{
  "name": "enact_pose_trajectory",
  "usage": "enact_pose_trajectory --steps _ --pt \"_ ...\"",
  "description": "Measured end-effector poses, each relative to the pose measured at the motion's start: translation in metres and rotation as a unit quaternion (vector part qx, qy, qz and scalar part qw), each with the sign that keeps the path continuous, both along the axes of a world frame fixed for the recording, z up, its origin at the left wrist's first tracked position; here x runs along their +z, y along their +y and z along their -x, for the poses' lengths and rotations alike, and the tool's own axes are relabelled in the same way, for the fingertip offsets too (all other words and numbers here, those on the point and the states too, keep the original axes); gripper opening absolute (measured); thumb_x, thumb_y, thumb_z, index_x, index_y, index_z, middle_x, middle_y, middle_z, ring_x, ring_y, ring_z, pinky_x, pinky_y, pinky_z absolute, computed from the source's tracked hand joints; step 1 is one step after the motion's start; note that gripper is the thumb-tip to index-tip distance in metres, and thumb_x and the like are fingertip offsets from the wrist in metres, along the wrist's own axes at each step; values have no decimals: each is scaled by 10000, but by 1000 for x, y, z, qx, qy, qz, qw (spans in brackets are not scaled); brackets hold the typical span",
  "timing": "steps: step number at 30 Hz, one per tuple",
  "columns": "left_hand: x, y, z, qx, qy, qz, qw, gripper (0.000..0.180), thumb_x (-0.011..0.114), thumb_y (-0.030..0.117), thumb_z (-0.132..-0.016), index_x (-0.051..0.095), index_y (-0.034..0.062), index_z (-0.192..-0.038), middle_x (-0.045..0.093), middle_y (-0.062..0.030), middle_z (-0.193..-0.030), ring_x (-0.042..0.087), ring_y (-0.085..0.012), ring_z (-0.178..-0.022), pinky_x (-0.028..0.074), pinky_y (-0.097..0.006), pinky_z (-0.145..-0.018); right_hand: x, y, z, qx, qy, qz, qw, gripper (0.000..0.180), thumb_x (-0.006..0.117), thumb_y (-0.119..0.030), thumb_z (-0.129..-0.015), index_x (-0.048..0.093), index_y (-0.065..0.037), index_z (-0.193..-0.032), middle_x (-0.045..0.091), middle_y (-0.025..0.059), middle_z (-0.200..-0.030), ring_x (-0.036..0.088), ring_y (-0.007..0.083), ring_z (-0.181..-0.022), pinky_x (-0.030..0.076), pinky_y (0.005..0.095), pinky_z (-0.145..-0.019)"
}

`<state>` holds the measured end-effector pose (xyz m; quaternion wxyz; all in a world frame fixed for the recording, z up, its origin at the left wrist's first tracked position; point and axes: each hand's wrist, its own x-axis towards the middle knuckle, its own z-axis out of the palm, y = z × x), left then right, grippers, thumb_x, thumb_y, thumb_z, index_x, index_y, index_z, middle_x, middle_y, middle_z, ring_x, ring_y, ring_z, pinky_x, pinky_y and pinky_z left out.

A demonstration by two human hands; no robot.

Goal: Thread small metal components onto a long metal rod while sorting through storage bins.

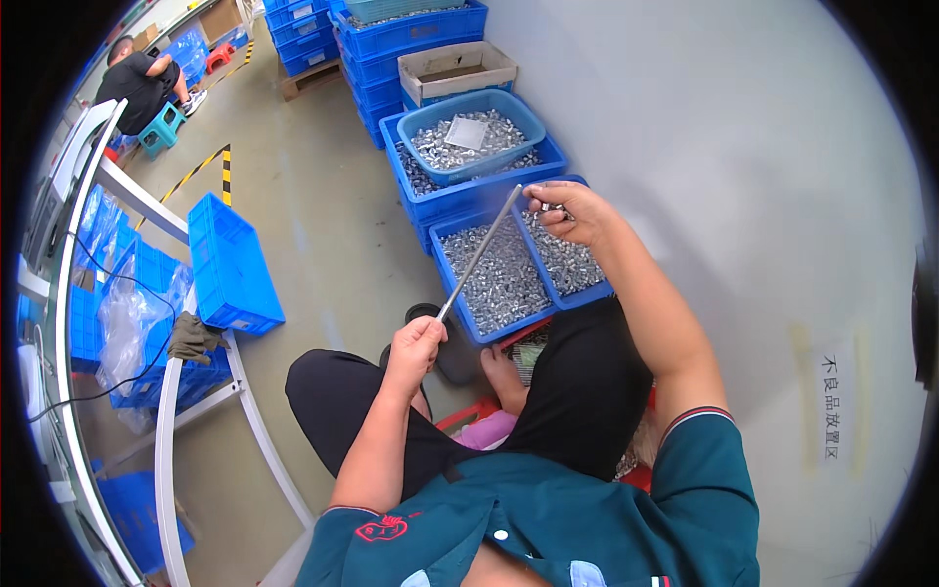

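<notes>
My left hand [417,344] grips the lower end of a long thin metal rod [479,252] that slants up to the right. At the rod's upper tip, my right hand [569,211] pinches a few small metal parts. Both hands hover over two blue trays [460,293] filled with several small shiny metal nuts, one tray beside the other [599,290]. I sit low with my knees bent, in dark trousers.
A blue basin of metal parts [471,137] with a paper slip rests on a blue crate behind the trays. Stacked blue crates [411,39] and a cardboard box stand farther back. An empty blue crate [230,264] sits on a white frame at left. Another person [142,83] sits far off.
</notes>
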<state>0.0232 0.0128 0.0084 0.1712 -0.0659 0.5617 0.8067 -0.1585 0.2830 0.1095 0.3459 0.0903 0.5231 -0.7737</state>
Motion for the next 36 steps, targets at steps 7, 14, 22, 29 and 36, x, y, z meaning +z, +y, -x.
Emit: enact_pose_trajectory --steps 7,14,22,29,36 --pt "-4 3 2 2 75 75 994 248 506 257 -906 534 72 -745 345 73 -492 269 -17 -402 192 -187 -376 -3 1 0 -38 18 46 998 246 578 -314 -869 527 -75 -889 473 5 -669 344 44 -434 239 161 -340" --pt "-6 2 0 3 70 95 993 242 524 243 -900 554 67 -737 386 76 -544 321 -14 -467 234 -185 -429 -1 1 2 -37 -44 90 994 259 566 -315 -875 523 -62 -905 480 11 -680 357 38 -454 230 148 -346" --pt "-9 3 1 15 103 88 991 252 519 254 -903 541 67 -736 355 82 -510 284 -9 -420 198 -184 -392 6 -9 -6 9 1 66 998 290 570 -358 -867 539 -69 -860 462 -11 -618 343 40 -410 220 164 -336" --pt "-12 -1 1 18 86 108 990 218 527 184 -895 560 53 -725 428 72 -606 366 -21 -557 295 -189 -501 3 -17 -4 74 -35 80 993 298 561 -360 -872 547 -64 -836 457 -23 -572 341 34 -394 221 163 -336" --pt "-4 0 -1 62 141 145 977 212 527 156 -894 551 31 -725 455 58 -651 400 -31 -623 332 -190 -563 20 -34 -11 21 24 -13 999 265 553 -319 -882 563 -55 -895 450 -15 -606 337 40 -402 218 166 -338"
